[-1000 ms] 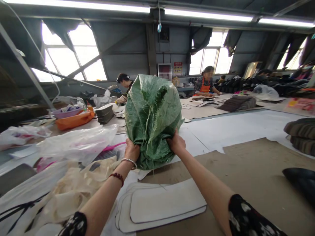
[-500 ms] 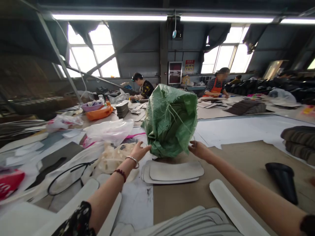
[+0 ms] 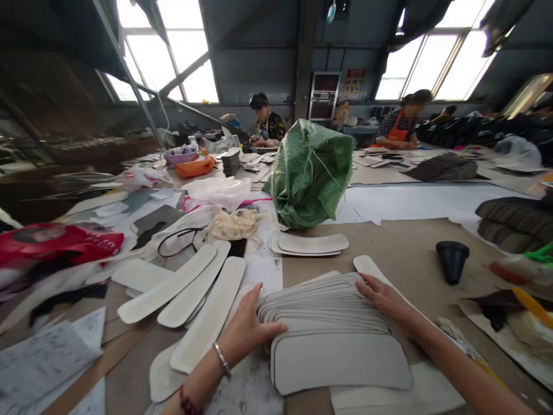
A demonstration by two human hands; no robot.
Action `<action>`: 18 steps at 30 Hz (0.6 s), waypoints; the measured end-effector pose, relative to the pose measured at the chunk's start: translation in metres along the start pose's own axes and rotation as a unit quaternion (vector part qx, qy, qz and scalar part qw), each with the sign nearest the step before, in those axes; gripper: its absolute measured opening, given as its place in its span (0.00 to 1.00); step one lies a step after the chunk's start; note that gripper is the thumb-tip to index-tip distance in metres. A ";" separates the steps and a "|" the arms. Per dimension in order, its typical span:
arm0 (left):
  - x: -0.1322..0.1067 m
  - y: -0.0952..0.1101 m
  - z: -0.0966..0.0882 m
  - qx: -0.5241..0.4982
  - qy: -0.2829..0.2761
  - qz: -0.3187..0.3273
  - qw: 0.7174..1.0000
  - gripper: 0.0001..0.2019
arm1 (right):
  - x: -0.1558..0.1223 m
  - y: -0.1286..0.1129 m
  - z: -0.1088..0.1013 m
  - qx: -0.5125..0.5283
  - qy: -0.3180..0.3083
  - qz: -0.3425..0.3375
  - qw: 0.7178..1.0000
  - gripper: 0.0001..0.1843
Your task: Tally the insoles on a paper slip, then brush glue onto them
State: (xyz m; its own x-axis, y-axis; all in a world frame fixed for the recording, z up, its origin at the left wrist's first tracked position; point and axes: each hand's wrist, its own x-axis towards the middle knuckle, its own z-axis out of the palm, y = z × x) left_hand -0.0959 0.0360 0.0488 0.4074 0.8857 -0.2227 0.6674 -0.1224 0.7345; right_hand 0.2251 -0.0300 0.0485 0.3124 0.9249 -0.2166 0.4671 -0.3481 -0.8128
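A fanned stack of grey, round-cornered panels (image 3: pixel 341 360) lies in front of me on brown sheeting. My left hand (image 3: pixel 248 323) is at its left end, thumb spread apart from the fingers and lying over the panels' edge. At the upper right end, my right hand (image 3: pixel 382 297) touches the stack with fingers extended; its thumb is hidden. Behind the stack sits a small pile of pale panels (image 3: pixel 313 243). Beyond that pile stands a crumpled green woven bag (image 3: pixel 313 173), apart from both hands.
Several loose white panels (image 3: pixel 207 314) lie on the left, near cream straps (image 3: pixel 237 223) and a red plastic bag (image 3: pixel 64 245). A black cone-shaped piece (image 3: pixel 451 260) and dark stacked pads (image 3: pixel 505 222) are on the right. Two co-workers sit across the table.
Both hands have left the sides of the green bag and come back toward me to the fanned panels. The bag remains standing. The view has tilted down.
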 end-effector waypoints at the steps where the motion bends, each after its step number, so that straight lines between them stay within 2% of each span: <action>1: 0.000 0.000 0.005 0.032 0.016 0.006 0.999 0.53 | 0.000 -0.001 0.003 0.023 -0.007 -0.005 1.000 0.35; 6: -0.003 -0.003 0.016 0.077 0.047 0.036 0.995 0.44 | -0.011 -0.009 0.003 0.095 -0.021 -0.038 0.995 0.29; 11: -0.018 -0.016 0.023 0.064 0.051 0.110 0.991 0.30 | -0.034 -0.018 -0.007 0.064 -0.051 -0.078 0.994 0.28; 13: -0.022 -0.019 0.025 0.047 0.054 0.128 0.989 0.30 | -0.040 -0.018 -0.011 0.026 -0.057 -0.086 0.994 0.33; 18: -0.024 -0.018 0.028 0.015 0.068 0.136 0.988 0.32 | -0.062 -0.014 -0.016 -0.093 -0.072 -0.123 0.985 0.59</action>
State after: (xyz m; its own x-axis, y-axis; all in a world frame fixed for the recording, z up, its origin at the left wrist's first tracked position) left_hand -0.1004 0.0049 0.0230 0.4876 0.8703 0.0696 0.5644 -0.3751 0.7353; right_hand 0.2124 -0.0852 0.0823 0.0562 0.9921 -0.1122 0.6621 -0.1212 -0.7396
